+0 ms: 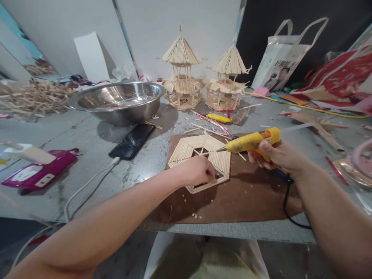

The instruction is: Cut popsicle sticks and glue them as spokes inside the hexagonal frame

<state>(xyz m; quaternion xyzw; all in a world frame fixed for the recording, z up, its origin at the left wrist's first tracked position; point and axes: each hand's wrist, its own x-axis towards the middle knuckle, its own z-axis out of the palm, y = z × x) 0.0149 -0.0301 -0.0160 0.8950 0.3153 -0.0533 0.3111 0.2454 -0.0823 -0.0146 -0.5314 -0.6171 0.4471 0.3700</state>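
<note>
My right hand (pixel 274 157) grips a yellow hot glue gun (pixel 247 142) with a clear glue stick (pixel 298 127) in its back. The gun's metal nozzle points left, at the middle of a hexagonal panel (pixel 222 161) of thin wooden sticks. Some of the panel's sections are filled with rows of sticks, while others show open gaps. Over the near side of the panel, my left hand (pixel 200 170) is closed with curled fingers. Whatever its fingertips pinch is hidden. The panel lies on a brown board (pixel 250 201).
Two stick pagodas (pixel 181 73) (pixel 228 75) stand at the back. To the left are a steel bowl (pixel 116 102), a phone (pixel 132 141) on a white cable, a purple power strip (pixel 37 170) and a stick pile (pixel 35 97). A yellow knife (pixel 219 117) and loose sticks lie behind the board.
</note>
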